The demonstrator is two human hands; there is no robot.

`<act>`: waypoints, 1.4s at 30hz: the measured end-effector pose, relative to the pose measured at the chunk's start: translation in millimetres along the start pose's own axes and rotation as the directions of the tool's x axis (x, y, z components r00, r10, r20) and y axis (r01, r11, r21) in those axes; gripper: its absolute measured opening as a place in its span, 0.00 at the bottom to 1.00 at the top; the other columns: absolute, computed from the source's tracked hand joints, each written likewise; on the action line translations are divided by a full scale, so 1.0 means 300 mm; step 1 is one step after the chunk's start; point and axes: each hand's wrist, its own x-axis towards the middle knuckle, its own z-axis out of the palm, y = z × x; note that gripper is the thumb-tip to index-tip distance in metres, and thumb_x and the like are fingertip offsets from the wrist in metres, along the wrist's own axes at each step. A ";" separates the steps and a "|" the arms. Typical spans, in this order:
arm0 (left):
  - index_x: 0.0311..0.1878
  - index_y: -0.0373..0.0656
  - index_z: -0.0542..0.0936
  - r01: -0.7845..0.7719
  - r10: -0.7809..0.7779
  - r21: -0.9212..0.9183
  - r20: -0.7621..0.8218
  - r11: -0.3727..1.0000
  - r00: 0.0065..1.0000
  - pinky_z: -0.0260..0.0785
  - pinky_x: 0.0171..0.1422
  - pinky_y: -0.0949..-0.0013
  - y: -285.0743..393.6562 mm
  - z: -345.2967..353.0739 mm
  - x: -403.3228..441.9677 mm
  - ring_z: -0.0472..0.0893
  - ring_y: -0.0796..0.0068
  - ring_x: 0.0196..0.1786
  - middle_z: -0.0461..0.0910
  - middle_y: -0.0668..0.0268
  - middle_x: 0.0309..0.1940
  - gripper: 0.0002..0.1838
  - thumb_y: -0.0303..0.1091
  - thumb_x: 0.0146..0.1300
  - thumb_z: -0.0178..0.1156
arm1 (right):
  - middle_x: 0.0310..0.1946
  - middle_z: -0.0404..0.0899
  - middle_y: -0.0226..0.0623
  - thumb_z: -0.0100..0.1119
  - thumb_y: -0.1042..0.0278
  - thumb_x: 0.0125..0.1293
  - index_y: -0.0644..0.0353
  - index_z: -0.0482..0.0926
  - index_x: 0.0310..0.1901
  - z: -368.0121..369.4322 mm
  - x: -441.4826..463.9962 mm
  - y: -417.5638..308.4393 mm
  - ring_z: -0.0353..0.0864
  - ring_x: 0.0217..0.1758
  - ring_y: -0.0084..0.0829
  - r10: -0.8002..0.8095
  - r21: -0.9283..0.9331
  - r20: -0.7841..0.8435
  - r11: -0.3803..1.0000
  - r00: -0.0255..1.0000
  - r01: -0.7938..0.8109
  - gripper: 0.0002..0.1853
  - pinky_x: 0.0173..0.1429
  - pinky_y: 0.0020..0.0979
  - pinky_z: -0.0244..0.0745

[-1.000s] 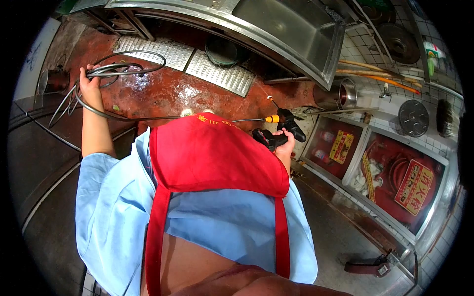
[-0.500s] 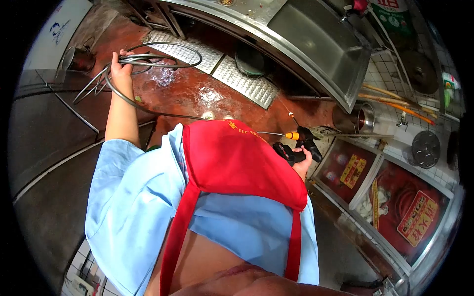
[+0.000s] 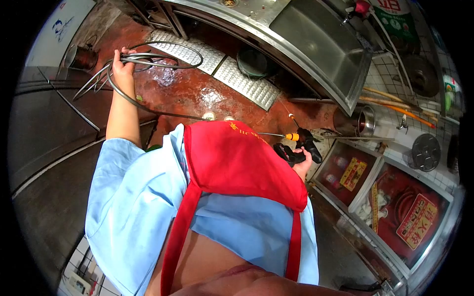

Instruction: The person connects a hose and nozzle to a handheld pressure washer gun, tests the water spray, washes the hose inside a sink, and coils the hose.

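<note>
Far out to the left, my left hand is closed around several loops of a coiled dark hose. One length of the hose runs from the coil towards my waist and disappears behind the red apron. On the right, my right hand grips a black spray gun with a yellow-orange collar. A thin metal wand, partly hidden by the apron, meets that collar. A battery-like black block sits at the gun's lower end, beside my fingers.
Wet red floor lies ahead, with metal tread plates on it. A steel sink stands at the upper right. Poles, a metal pot and a glass-fronted hose cabinet are on the right. A bucket stands at left.
Almost nothing differs. The view has shifted very slightly, and both hands keep their hold on the hose coil and the spray gun.
</note>
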 end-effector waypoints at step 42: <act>0.51 0.29 0.61 -0.037 0.023 0.237 0.063 0.971 0.998 0.60 0.60 0.68 0.036 -0.062 0.011 0.69 0.72 0.45 0.67 0.65 0.39 0.13 0.23 0.64 0.45 | 0.20 0.70 0.38 0.53 0.75 0.48 0.63 0.70 0.32 0.064 -0.036 0.019 0.71 0.23 0.34 -0.072 -0.024 -0.038 0.997 0.997 0.071 0.08 0.36 0.41 0.71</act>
